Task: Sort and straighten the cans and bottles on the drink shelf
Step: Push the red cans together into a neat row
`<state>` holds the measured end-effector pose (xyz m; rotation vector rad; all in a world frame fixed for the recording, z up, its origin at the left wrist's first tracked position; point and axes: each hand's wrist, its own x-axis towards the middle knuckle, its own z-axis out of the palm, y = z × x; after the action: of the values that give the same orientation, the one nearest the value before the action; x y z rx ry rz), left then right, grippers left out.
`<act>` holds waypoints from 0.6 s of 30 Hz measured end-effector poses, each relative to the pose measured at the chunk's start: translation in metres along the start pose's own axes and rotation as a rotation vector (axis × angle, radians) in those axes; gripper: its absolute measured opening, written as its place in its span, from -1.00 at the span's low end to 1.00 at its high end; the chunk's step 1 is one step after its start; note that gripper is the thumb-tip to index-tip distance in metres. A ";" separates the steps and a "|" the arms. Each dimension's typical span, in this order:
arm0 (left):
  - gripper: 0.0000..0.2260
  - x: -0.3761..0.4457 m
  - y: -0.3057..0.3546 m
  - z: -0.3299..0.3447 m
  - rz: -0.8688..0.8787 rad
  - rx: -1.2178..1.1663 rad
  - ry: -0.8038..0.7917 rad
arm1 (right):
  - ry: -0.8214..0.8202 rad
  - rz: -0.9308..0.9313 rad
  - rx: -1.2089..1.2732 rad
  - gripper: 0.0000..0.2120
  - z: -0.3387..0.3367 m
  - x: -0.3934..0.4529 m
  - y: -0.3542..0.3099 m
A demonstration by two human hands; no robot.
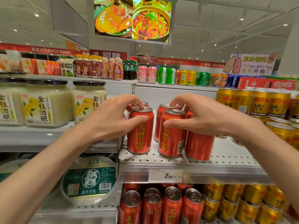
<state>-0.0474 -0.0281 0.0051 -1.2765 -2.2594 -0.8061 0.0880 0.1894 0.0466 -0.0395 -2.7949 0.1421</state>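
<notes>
Several red herbal-tea cans stand upright on a perforated metal shelf [223, 152]. My left hand [111, 117] grips the front left red can [140, 135], thumb on its front and fingers over its top. My right hand [199, 117] grips the front middle red can [172, 138], thumb on its side and fingers reaching over the cans behind. Another red can [199, 145] stands at the right, partly under my right hand. More red cans behind are mostly hidden.
Gold energy-drink cans [262, 102] crowd the right of the shelf. Glass jars of rice wine [47, 102] stand on the left shelf. A price tag [165, 175] hangs on the shelf edge. Red cans [161, 206] and gold cans fill the shelf below.
</notes>
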 end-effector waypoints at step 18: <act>-0.60 -0.001 0.002 -0.002 -0.023 -0.024 0.002 | 0.019 -0.177 0.028 -0.52 0.009 0.007 0.004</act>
<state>-0.0450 -0.0295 0.0069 -1.2620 -2.2729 -0.8447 0.0783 0.1932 0.0403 0.2120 -2.7601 0.1366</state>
